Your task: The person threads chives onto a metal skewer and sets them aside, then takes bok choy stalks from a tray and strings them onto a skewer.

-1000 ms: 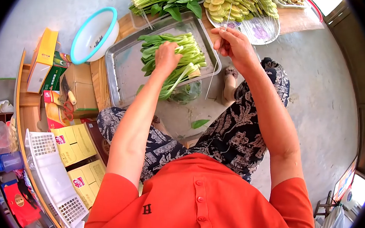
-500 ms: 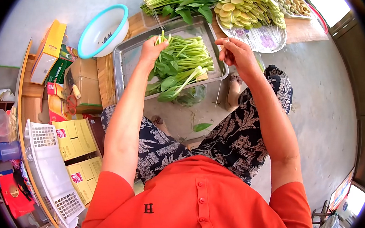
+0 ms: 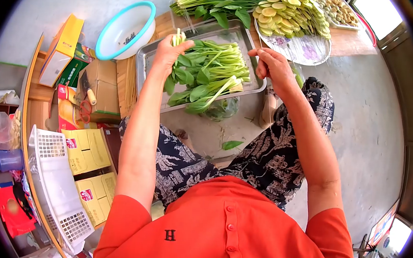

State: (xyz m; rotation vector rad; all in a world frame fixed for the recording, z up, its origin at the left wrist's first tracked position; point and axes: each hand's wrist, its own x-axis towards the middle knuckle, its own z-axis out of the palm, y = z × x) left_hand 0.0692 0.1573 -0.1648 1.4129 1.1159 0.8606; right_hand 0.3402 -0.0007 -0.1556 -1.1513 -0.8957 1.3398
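left hand partly covering stems, stalks cut by top edge, specks in basin too small to tell

A small bunch came up in the left hand.
A second earlier that hand lay on the greens; it had shifted to their left side, stem ends poking up above its grip.

Pale-stemmed leafy greens, loosely heaped, on metal tray
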